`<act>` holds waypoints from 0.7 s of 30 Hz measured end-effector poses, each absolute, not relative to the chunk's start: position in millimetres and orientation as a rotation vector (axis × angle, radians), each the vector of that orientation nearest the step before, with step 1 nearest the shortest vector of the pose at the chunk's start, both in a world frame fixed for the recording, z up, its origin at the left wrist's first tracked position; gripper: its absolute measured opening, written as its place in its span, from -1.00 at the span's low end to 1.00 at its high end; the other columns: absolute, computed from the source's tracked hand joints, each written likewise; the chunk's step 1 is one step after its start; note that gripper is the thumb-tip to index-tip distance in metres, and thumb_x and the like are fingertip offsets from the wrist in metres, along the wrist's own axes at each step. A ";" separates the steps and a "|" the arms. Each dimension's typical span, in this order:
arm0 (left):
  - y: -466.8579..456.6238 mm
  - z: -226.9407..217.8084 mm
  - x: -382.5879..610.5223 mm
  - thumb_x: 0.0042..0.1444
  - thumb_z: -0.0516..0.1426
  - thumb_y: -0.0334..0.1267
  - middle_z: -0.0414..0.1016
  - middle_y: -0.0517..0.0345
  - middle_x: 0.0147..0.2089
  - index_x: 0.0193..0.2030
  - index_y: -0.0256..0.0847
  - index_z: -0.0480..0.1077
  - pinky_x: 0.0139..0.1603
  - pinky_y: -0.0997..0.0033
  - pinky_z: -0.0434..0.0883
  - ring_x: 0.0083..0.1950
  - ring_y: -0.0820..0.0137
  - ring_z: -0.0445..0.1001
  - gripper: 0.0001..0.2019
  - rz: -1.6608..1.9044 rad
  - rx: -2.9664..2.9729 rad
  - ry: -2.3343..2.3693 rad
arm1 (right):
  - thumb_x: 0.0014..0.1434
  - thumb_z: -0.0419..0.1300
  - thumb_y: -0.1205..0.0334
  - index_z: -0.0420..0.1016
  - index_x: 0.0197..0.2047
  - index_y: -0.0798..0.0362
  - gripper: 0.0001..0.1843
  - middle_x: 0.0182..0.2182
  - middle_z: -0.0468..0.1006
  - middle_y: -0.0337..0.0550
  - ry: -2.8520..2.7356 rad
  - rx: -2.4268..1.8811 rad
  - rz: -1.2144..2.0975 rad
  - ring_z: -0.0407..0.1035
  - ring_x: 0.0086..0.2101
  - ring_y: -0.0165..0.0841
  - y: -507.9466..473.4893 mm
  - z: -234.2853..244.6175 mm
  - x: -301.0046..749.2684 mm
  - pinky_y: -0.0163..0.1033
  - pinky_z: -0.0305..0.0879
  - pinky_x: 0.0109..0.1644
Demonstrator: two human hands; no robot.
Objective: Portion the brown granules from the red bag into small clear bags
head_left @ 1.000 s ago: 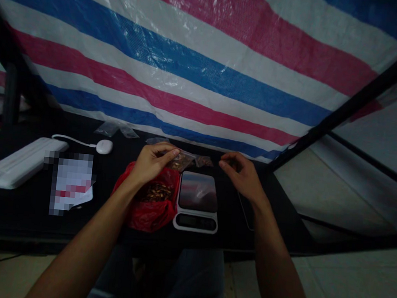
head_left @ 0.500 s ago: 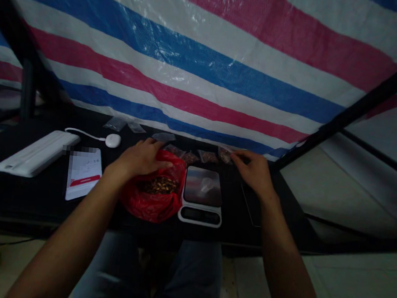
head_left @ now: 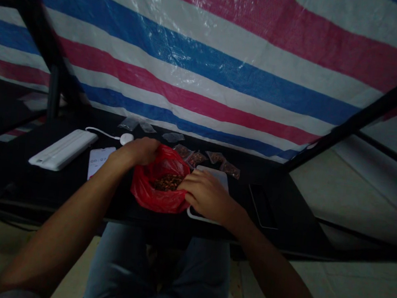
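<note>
A red plastic bag [head_left: 158, 202] stands with its mouth wide, holding a heap of small brownish dried pieces [head_left: 167, 182]. My left hand [head_left: 141, 150] is closed on the bag's back left rim; its fingertips are partly hidden. At the right rim, my right hand [head_left: 208, 194] has its fingers bent together over the edge, close to the pieces. Under that hand lies a white kitchen scale [head_left: 221, 177], its display covered. Behind the scale are several small clear bags of brownish pieces, including one filled bag [head_left: 230, 169] at the right end.
Empty clear bags [head_left: 173, 137] lie along the back by the striped sheet [head_left: 204, 86]. On the left are a white power bank [head_left: 63, 150], a round white cabled device [head_left: 127, 138] and a phone [head_left: 99, 158] showing a timer. A dark phone [head_left: 262, 206] lies right.
My right hand has left a filled small bag at the back right and come to the red bag's right rim. My left hand has closed on the rim. The view has shifted slightly.
</note>
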State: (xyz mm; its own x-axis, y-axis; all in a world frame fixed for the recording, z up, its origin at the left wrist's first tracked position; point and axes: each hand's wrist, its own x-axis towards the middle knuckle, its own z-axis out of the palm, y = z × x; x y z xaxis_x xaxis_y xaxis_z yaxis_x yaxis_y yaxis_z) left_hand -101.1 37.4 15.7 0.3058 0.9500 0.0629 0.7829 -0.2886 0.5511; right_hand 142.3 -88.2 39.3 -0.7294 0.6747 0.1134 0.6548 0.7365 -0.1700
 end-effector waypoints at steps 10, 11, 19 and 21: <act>6.4 68.9 -89.9 0.19 0.06 -0.40 0.62 -0.53 -0.01 -0.05 -0.47 0.60 -0.07 0.16 0.55 0.04 -0.12 0.63 -0.67 -0.267 2.200 1.844 | 0.31 0.19 0.47 0.67 -0.04 0.03 -0.72 -0.11 0.68 -0.09 -2.405 -0.796 0.300 0.55 -0.09 -0.30 -75.3 74.4 156.3 -0.18 0.43 0.04; 3.4 69.1 -92.6 0.19 0.06 -0.39 0.62 -0.53 0.00 -0.02 -0.47 0.59 -0.07 0.15 0.55 0.04 -0.12 0.63 -0.66 -0.240 2.188 1.869 | 0.31 0.21 0.45 0.67 -0.05 0.03 -0.74 -0.13 0.69 -0.10 -2.369 -0.778 0.300 0.56 -0.11 -0.31 -76.1 73.0 159.0 -0.19 0.44 0.03; -17.3 72.2 -109.1 0.31 -0.05 -0.23 0.60 -0.49 -0.02 0.09 -0.44 0.45 -0.07 0.05 0.52 0.01 -0.15 0.63 -0.60 -0.067 2.153 2.008 | 0.25 0.19 0.47 0.65 -0.07 0.06 -0.73 -0.15 0.69 -0.09 -2.522 -0.841 0.363 0.52 -0.08 -0.29 -94.3 82.4 175.0 -0.11 0.38 0.13; -28.6 71.6 -107.2 0.33 -0.03 -0.13 0.59 -0.49 -0.02 0.06 -0.43 0.45 -0.05 0.03 0.52 0.02 -0.16 0.62 -0.58 -0.136 2.137 2.002 | 0.19 0.28 0.42 0.65 -0.06 0.04 -0.74 -0.09 0.66 -0.09 -2.676 -0.901 0.517 0.51 -0.04 -0.27 -102.9 84.1 175.2 -0.08 0.35 0.20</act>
